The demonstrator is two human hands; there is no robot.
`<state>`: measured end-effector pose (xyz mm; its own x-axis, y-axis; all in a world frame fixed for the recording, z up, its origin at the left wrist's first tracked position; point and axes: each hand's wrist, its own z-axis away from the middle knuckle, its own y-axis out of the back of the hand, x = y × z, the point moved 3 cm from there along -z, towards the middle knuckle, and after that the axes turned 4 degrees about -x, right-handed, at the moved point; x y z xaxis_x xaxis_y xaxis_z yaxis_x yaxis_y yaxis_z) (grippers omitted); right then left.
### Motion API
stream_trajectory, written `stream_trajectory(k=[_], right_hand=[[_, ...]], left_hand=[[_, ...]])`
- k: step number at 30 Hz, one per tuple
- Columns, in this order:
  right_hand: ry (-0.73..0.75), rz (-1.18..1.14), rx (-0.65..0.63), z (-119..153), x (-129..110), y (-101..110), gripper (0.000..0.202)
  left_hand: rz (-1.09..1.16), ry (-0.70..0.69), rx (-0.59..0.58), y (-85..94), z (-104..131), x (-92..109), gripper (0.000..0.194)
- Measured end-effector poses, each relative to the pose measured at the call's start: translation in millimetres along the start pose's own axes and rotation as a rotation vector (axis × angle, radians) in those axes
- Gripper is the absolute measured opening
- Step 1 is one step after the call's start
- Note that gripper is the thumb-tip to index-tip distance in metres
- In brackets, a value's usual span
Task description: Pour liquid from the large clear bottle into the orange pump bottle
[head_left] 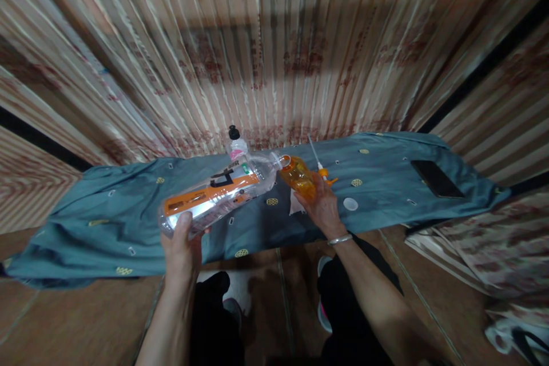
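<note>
1. From the head view, I see the person's left hand (184, 246) closed around the base end of a large clear bottle (214, 191), thumb lying along the near side. The bottle's long axis slants from that hand away and to the right, so its neck points toward the other hand.
2. The right hand (321, 203) is wrapped around the lower body of a small amber bottle (300, 176), whose open mouth faces left and away from the person.
3. The two mouths meet between the hands, over the cloth (107, 206); whether the rims touch or stand just apart, I can't tell. The right hand is nearer to that meeting point; the left sits a full bottle's length back.
4. Just beyond the right hand lies an orange pump top (325, 174), its tube pointing away. A white disc (350, 204) lies to the right, and a black-capped bottle (238, 147) stands behind the clear one.
</note>
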<state>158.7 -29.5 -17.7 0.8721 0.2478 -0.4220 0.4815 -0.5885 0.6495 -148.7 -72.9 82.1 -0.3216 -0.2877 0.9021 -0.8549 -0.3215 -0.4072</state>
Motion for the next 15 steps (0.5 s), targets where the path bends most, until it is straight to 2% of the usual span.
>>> stream_trajectory(k=[8,15], right_hand=[[-0.048,-0.017,-0.003,-1.4,-1.4,1.8,0.069],[-0.072,-0.065,0.036,-11.7,-8.9,6.4,0.070]], left_hand=[[0.026,0.023,0.017,-5.0,0.0,-3.7,0.048],[0.091,0.112,0.057,-8.1,-0.2,-13.1,0.053]])
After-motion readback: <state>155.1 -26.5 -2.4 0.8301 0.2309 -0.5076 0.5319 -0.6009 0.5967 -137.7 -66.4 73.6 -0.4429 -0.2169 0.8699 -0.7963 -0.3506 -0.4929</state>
